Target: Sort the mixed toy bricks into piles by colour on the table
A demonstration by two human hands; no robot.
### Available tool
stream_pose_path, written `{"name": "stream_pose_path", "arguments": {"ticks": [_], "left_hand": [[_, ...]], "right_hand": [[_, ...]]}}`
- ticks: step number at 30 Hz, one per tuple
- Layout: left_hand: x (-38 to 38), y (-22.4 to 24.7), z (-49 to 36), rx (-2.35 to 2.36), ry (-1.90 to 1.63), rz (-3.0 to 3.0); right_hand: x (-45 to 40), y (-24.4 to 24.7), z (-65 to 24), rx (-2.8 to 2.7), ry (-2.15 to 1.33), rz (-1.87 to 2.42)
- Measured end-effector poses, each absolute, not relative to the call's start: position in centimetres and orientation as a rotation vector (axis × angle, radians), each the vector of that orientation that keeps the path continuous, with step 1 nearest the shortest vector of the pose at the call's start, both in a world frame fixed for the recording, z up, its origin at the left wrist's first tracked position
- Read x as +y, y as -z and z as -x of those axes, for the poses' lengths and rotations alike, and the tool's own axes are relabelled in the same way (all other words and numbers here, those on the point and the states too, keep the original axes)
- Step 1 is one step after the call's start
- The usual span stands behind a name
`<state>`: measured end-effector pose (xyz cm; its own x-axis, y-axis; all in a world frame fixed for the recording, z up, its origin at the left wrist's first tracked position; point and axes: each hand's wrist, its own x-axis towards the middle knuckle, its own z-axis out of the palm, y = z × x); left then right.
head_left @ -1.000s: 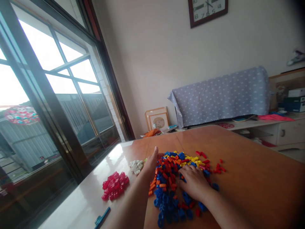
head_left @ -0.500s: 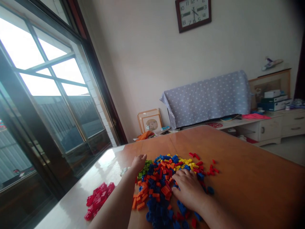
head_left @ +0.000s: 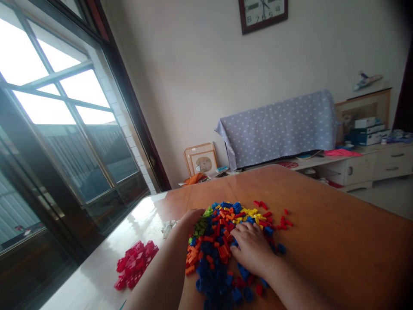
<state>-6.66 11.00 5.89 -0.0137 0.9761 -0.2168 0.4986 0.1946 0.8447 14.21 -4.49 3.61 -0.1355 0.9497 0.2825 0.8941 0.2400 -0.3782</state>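
Observation:
A mixed pile of toy bricks lies on the brown table (head_left: 316,215). My left hand (head_left: 192,218) is at the pile's left edge, beside the green bricks (head_left: 200,227); its fingertips are too small and partly hidden to tell what they touch. My right hand (head_left: 250,243) rests over the pile's right side, palm down with fingers slightly spread, among blue and red bricks. Orange bricks (head_left: 192,255) and dark blue bricks (head_left: 209,275) lie between my forearms. Yellow bricks (head_left: 253,214) sit beyond my right hand.
Pink bricks (head_left: 135,263) form a separate heap left of my left forearm. White bricks (head_left: 167,228) lie near the left hand. Red pieces (head_left: 284,223) are scattered at the right. A cloth-covered object (head_left: 277,129) stands on a cabinet (head_left: 361,170) behind the table.
My left hand has moved slightly right, over the green bricks' edge, and more white bricks show beside it. My right hand has stayed over the pile. The view has shifted a little.

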Motion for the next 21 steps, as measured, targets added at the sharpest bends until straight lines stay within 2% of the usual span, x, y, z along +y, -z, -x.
{"name": "stream_pose_path", "arguments": {"ticks": [8, 16, 21], "left_hand": [[8.0, -5.8, 1.6, 1.406, -0.701, -1.614], [2.4, -4.9, -0.4, 1.392, -0.781, -2.084], [-1.1, -5.4, 0.0, 1.402, -0.637, -2.483]], "right_hand": [[-4.3, -3.6, -14.4, -2.058, -0.154, 1.67], [-3.4, -4.3, -15.6, -1.869, -0.083, 1.698], [-3.2, -3.9, -15.9, -1.855, -0.047, 1.694]]}}
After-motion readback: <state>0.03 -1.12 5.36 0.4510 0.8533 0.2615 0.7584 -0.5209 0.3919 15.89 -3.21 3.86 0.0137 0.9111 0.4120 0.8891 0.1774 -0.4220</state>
